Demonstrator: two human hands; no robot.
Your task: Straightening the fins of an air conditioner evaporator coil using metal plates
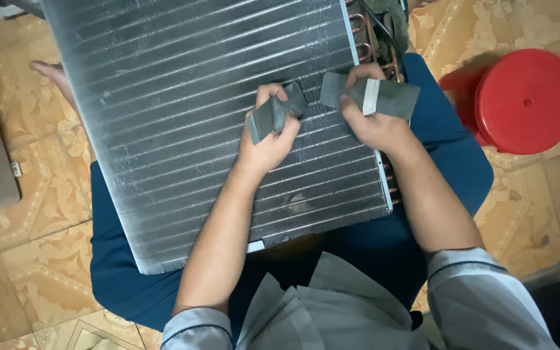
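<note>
- Tan patterned tile floor (21, 259), a red plastic stool (525, 100) off to the right.
- Big finned coil panel (196, 116) lies across the person's lap on dark blue trousers (124, 272), copper tube bends (374, 48) along its right edge.
- Left hand (270, 139) is closed around a bent grey foam strip (273, 113), pinched just above the fins.
- Right hand (371, 120) grips another grey foam strip (390, 96), sticking out past the fingers toward the panel's right edge.

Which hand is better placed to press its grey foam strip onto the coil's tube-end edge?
Probably the right hand: its grey foam strip already lies beside the copper tube bends. The left hand holds its piece over the fins.
</note>
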